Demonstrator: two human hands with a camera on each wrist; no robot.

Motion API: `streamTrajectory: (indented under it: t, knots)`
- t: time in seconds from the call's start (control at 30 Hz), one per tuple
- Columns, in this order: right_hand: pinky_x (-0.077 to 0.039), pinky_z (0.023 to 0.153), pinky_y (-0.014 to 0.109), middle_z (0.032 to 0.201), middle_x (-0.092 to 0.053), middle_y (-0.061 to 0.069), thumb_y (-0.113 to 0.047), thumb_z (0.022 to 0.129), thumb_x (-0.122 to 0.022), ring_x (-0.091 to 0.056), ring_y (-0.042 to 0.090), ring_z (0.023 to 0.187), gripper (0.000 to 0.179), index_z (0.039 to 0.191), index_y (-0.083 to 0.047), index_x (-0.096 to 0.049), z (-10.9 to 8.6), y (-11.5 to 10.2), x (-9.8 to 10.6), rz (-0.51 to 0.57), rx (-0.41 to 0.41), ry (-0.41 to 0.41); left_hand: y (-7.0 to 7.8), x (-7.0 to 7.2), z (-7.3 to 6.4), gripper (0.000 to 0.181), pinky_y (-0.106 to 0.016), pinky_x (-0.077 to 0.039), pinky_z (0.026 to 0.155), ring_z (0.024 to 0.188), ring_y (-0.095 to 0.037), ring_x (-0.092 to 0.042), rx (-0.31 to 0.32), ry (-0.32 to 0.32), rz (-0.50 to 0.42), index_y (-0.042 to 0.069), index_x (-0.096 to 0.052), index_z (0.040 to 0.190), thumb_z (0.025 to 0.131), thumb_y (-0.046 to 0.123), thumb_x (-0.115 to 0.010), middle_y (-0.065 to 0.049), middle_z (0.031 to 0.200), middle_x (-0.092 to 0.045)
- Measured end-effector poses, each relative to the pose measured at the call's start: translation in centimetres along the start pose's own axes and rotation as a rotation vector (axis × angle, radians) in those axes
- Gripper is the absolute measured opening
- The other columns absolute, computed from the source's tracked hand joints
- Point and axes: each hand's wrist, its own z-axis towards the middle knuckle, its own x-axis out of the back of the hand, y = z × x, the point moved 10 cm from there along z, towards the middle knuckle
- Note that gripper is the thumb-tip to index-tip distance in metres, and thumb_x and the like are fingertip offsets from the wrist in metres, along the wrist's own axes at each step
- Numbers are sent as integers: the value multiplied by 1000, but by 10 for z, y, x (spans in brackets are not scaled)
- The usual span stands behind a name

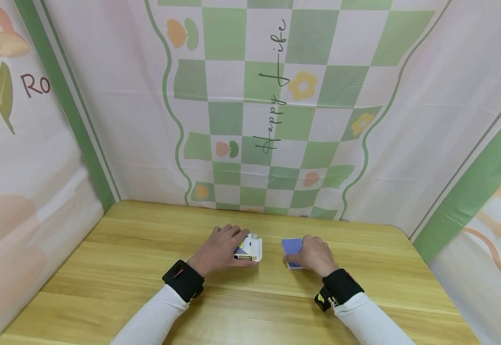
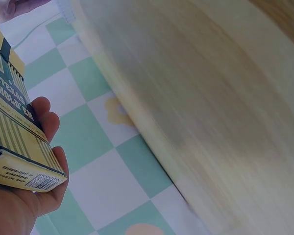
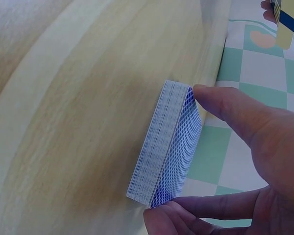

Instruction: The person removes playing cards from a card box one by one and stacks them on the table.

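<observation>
My left hand [image 1: 219,250] grips a playing-card box [image 1: 254,248] with its end flap standing open toward the right. In the left wrist view the box [image 2: 14,122] is yellow and dark blue, reads "Texas Hold'em", and has a barcode on its end; fingers wrap one side of it. To the right, my right hand [image 1: 316,255] pinches a squared deck of cards [image 1: 292,246] with blue patterned backs facing up. The right wrist view shows the thumb at one end of the deck [image 3: 159,147] and fingers at the other, the deck close against the table.
Both hands work over a light wood table [image 1: 146,268] toward its far edge. Behind that edge hangs a green and white checkered cloth [image 1: 267,96], with more printed cloth at both sides. A short gap of tabletop separates the box from the deck.
</observation>
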Motion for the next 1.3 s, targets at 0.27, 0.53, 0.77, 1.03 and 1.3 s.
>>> streamTrajectory:
  t: [0.27, 0.53, 0.77, 1.03, 1.3]
  knots:
    - [-44, 53, 31, 75, -56, 10, -48, 63, -77, -53, 20, 63, 65, 95, 5, -55, 0, 0, -1, 5, 0, -7, 0, -1, -1, 81, -43, -40, 77, 100, -19, -52, -2, 5, 1, 16, -51, 128, 72, 74, -52, -2, 106, -57]
    - [-44, 53, 31, 76, -56, 11, -48, 63, -77, -54, 20, 63, 68, 96, 6, -54, 1, 0, -2, -4, 8, -7, 1, -1, -1, 81, -41, -40, 76, 97, -18, -51, -6, 13, 7, 16, -51, 127, 72, 75, -52, -1, 105, -57]
    - [-44, 55, 32, 79, -57, 13, -49, 63, -77, -55, 20, 66, 69, 98, 6, -54, 0, -3, 1, -12, 29, 6, 2, 1, 0, 80, -42, -40, 76, 97, -18, -51, -12, 19, -6, 16, -51, 127, 72, 73, -54, -1, 104, -56]
    - [-44, 55, 32, 78, -57, 12, -49, 63, -77, -55, 20, 65, 68, 98, 5, -54, 1, -3, 1, -20, 14, 1, 1, 0, 2, 79, -42, -40, 76, 96, -18, -52, -10, 15, 6, 16, -51, 127, 72, 74, -52, -1, 104, -56]
    - [-44, 54, 32, 76, -56, 11, -50, 62, -77, -54, 20, 64, 68, 96, 5, -54, 2, -2, -1, -32, 13, 7, 4, 1, 1, 79, -41, -41, 73, 94, -17, -52, -28, 38, 15, 16, -52, 125, 72, 73, -53, -1, 102, -56]
